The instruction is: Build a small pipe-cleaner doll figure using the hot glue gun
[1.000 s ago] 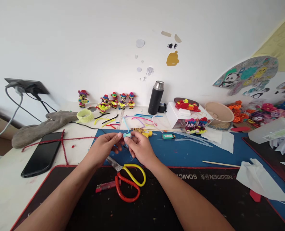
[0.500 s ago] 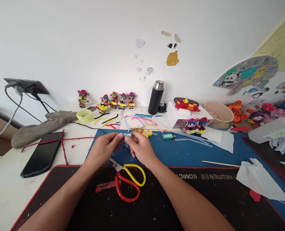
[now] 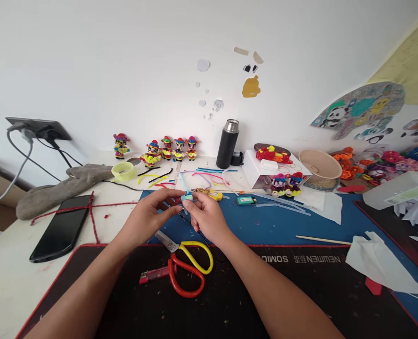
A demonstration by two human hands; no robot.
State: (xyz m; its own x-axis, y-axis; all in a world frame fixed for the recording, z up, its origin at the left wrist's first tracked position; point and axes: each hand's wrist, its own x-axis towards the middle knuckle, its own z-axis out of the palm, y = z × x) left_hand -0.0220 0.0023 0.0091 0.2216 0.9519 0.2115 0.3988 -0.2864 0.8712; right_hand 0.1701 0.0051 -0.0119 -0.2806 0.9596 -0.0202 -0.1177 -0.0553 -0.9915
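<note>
My right hand [image 3: 209, 215] pinches a small light blue pipe-cleaner piece [image 3: 186, 197] between thumb and fingers, above the blue mat. A light blue strand [image 3: 183, 181] sticks up from it. My left hand [image 3: 152, 214] closes on the same piece from the left, its thumb lower and its fingers above. Something dark red shows between the left fingers, too small to make out. Below the hands lie scissors [image 3: 187, 268] with one yellow and one red handle, over a red lighter [image 3: 155, 274]. A long dark red pipe cleaner [image 3: 113, 205] runs behind my left hand.
Several pipe-cleaner figures [image 3: 152, 153] stand along the wall near a black thermos [image 3: 228, 146]. A yellow glue gun [image 3: 212, 194] lies just beyond my hands. At left are a phone [image 3: 60, 230] and a yellow tape roll [image 3: 123, 171]; at right, a white box [image 3: 254, 176].
My left thumb has slid lower and the left fingers now spread over the top of the piece, with dark red showing between them. My right hand keeps its pinch. The view has shifted slightly.
</note>
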